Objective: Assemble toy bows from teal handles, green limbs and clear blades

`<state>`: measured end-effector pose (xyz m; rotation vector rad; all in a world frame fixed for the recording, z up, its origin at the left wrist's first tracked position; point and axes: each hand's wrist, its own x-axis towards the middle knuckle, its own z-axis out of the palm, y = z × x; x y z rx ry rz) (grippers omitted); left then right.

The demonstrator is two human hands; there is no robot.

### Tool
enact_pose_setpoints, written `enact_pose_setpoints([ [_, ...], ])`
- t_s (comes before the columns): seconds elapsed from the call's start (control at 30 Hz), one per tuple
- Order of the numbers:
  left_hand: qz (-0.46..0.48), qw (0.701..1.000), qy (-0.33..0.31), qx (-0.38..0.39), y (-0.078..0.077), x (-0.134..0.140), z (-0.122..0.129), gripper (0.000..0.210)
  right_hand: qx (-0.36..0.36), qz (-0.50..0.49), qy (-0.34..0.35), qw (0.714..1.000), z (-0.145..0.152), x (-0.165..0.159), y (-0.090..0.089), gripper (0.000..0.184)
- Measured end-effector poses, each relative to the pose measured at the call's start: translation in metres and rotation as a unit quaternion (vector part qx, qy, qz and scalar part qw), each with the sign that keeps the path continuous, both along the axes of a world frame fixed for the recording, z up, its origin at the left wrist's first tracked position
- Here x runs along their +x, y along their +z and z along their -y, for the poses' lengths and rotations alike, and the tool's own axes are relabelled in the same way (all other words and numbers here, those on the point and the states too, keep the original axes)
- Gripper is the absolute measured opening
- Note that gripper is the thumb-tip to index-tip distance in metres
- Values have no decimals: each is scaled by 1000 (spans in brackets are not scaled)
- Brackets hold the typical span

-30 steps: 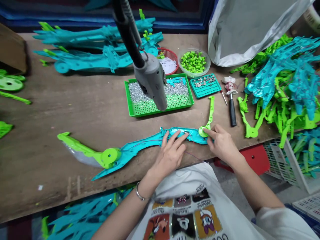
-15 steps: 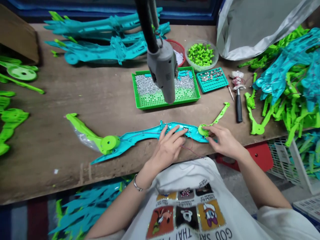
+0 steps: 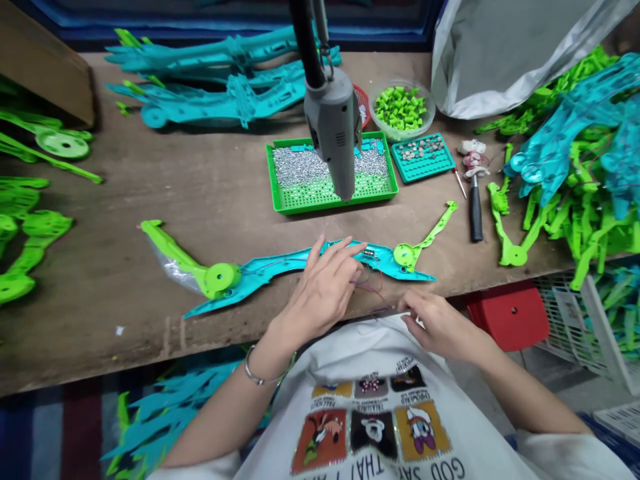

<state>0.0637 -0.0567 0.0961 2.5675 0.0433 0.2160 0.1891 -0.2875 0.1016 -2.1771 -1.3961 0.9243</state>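
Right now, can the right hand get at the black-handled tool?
Probably yes: nothing visible blocks the right hand from the tool's handle; the blue part's tip lies low beside the path.

Worktop [image 3: 190,173]: brown, scuffed and stained, stretching from your left across to your right.
Behind it: a dark panel [image 3: 225,19] with blue edging, facing you.
Seat: a red stool [image 3: 507,317] at your right, by the near edge.
Floor: grey [image 3: 547,380] at your right.
Lower left: a striped surface [image 3: 63,433], blue, grey and dark red.
Light: soft, dimmer below the worktop.
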Motion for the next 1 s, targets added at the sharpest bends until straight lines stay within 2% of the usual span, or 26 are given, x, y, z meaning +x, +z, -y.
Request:
enact_pose_setpoints([
  [0.07,0,1000,-8,11,11,2,0,21,19,-55,-46,997,-5,3,-1,19],
  [0.13,6,1000,-22,15,20,6,1,24,36,-74,-62,995,-14,3,-6,24],
  [0.2,7,999,-32,14,25,11,0,28,44,-61,-37,996,-21,3,-10,12],
  [0.27,6,999,-28,15,25,18,-4,30,41,-64,-8,997,-23,5,-9,12],
  [0.37,-4,1000,-6,29,24,27,-10,28,4,-208,-24,978,-18,23,4,14],
  [0.43,-12,999,5,37,28,29,-12,29,-17,-330,-88,940,-14,43,15,20],
  [0.5,1,999,18,39,40,26,-7,41,11,-379,-181,907,-14,66,20,29],
  [0.6,79,997,21,7,60,16,15,59,121,-332,-313,881,-22,100,12,34],
  [0.67,138,989,-18,-50,62,15,38,52,174,-301,-360,866,-28,118,1,34],
  [0.73,130,984,-78,-99,49,24,62,37,188,-285,-371,864,-33,131,-11,32],
  [0.8,109,989,-60,-79,22,43,82,29,180,-287,-368,866,-36,138,-19,32],
  [0.83,92,993,-28,-61,6,55,89,33,174,-297,-367,864,-37,141,-21,32],
  [0.9,54,997,55,-22,-25,76,96,55,160,-330,-370,853,-39,143,-24,34],
  [1.0,31,996,81,6,-54,91,96,69,143,-376,-375,835,-42,144,-23,36],
])
